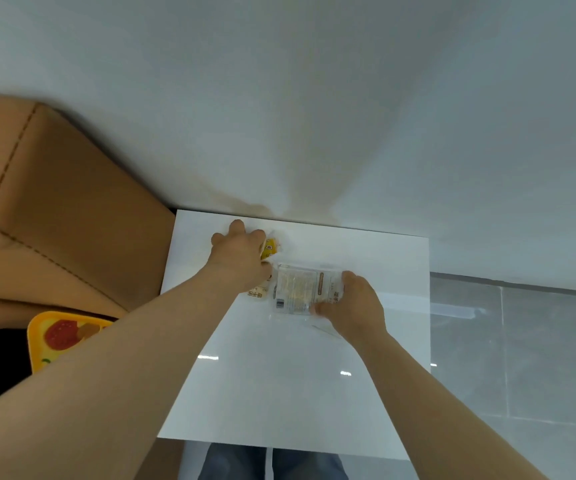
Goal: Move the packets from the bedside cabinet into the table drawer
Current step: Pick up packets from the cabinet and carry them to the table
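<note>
At the bottom edge, the person's legs in blue jeans are showing below the white bedside cabinet, whose glossy top is filling the middle of the view. Both bare forearms are reaching forward over it.

The right hand is lying on the right end of a clear packet that is resting flat on the cabinet top. Its fingers are curled down over the packet's near right edge and are touching it, but I cannot tell if they are really gripping it.

A little farther and to the left, the left hand is covering a yellow packet, just beside the clear one. Its fingers are bent closed around this packet, and yellow parts are showing on both sides of the hand.

On the left, a yellow tray with fruit pictures is sitting near a tan headboard. Behind everything a white wall is standing, with grey floor tiles on the right.
</note>
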### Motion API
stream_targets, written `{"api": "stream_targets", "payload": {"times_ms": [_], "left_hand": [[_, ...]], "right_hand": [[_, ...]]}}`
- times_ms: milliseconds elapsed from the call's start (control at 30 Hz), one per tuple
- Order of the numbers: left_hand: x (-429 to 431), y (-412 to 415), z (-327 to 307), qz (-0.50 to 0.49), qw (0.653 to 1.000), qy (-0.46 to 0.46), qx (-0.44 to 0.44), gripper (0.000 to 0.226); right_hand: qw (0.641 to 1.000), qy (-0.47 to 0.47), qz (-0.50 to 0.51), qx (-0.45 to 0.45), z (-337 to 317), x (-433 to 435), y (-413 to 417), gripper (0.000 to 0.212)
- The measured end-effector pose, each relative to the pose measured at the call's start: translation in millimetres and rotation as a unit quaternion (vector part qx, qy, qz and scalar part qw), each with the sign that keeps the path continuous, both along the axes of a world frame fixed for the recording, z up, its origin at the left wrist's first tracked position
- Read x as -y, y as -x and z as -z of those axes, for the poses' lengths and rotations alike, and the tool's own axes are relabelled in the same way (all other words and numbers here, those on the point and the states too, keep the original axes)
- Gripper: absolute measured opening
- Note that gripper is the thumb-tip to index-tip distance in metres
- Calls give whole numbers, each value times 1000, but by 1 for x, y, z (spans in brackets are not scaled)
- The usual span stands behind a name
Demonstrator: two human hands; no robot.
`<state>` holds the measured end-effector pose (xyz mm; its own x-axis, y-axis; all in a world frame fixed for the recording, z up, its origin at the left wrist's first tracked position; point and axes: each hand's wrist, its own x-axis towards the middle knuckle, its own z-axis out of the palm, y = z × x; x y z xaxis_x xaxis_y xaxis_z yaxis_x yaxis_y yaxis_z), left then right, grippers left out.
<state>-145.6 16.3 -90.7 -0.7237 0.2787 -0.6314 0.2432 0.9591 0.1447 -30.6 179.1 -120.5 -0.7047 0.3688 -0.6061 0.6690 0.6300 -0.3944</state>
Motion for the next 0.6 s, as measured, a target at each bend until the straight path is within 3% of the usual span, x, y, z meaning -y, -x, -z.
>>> {"api": "stream_targets", "payload": {"times_ms": [167, 233, 600], "left_hand": [[3, -29, 8, 4, 1000, 7, 2, 100], [1, -33, 10, -1, 1000, 17, -1, 107], [-8, -28, 6, -3, 999, 44, -13, 83]], "right_hand": [[994, -28, 106, 2, -4, -3, -18, 43], [989, -30, 143, 7, -5, -8, -25, 47], [990, -17, 137, 13, -6, -19, -29, 45]]}}
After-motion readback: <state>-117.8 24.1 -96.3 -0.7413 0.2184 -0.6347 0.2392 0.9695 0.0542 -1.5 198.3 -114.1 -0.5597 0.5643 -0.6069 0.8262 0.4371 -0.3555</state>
